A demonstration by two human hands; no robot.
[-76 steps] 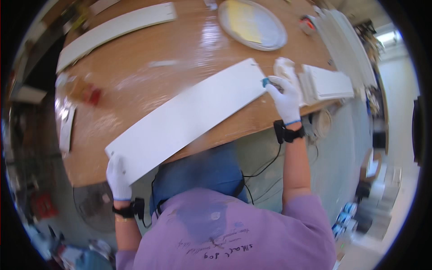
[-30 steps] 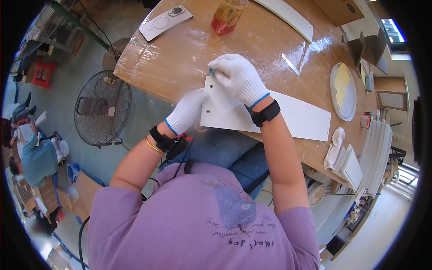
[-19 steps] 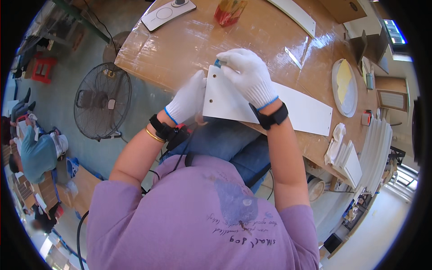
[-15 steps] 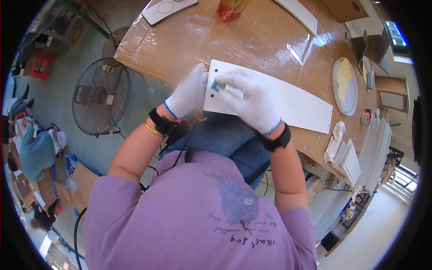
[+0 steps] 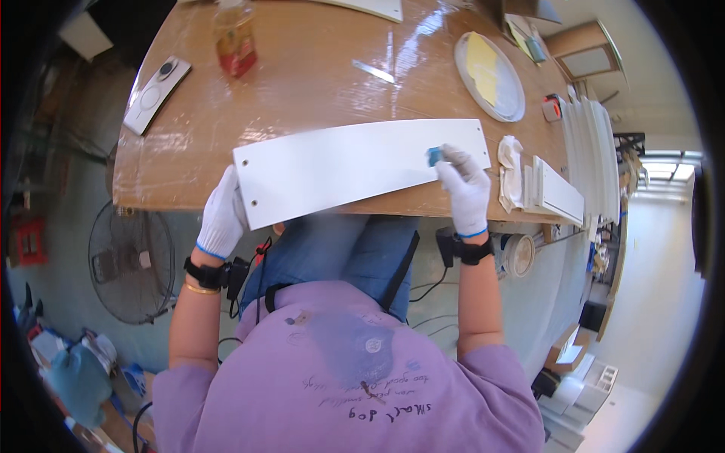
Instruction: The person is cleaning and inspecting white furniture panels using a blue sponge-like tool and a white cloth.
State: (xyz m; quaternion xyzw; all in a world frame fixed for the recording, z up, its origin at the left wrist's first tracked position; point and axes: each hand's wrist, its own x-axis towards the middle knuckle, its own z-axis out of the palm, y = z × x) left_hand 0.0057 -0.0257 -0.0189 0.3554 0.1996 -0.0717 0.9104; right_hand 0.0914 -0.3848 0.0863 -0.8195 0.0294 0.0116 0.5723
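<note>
White panel: long flat white board (image 5: 355,166) lies across the wooden table (image 5: 302,90) edge.
Left hand (image 5: 221,215): gloved, grasping the board's end.
Right hand (image 5: 464,189): gloved, pinching a small blue pad (image 5: 433,156) on the board.

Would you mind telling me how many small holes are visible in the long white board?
3. Two holes sit at the white board's left end near the left hand: one, another. One is at its right end. The hands may cover more.
</note>
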